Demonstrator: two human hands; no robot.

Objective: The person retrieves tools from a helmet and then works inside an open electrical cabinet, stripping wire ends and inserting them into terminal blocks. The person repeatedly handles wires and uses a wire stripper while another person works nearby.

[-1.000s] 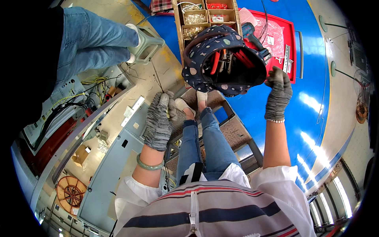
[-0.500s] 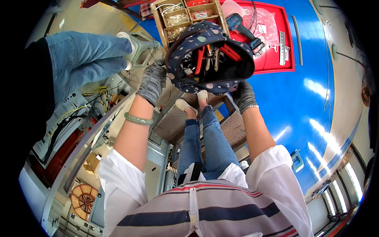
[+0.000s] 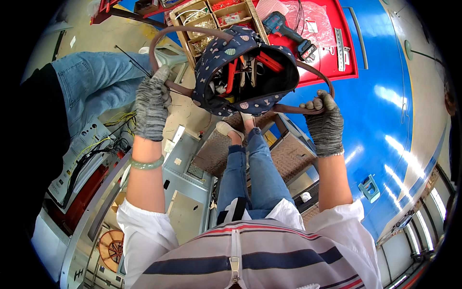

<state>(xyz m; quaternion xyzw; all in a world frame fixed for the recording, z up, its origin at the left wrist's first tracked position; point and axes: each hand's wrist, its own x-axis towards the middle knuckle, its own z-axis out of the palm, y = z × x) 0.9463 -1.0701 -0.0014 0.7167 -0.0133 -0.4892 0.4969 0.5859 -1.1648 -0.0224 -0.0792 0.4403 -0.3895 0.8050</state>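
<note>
Above my knees, between both arms, I hold the navy dotted tool bag (image 3: 240, 77) open; my left hand (image 3: 151, 103), gloved grey, is closed round one brown strap (image 3: 166, 36); my right hand (image 3: 325, 123) grips the other strap (image 3: 288, 109); red-handled pliers (image 3: 231, 74) stand inside; a blue drill (image 3: 284, 26) lies on the red tray (image 3: 349, 58) just beyond.

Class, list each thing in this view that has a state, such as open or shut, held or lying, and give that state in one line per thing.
Tool bag: open, held up by its straps, tools inside.
Left hand: gloved, shut on a brown strap.
Right hand: gloved, shut on the other strap.
Cordless drill: lying on the red tray.
Wooden compartment box: open, filled with small parts.
</note>
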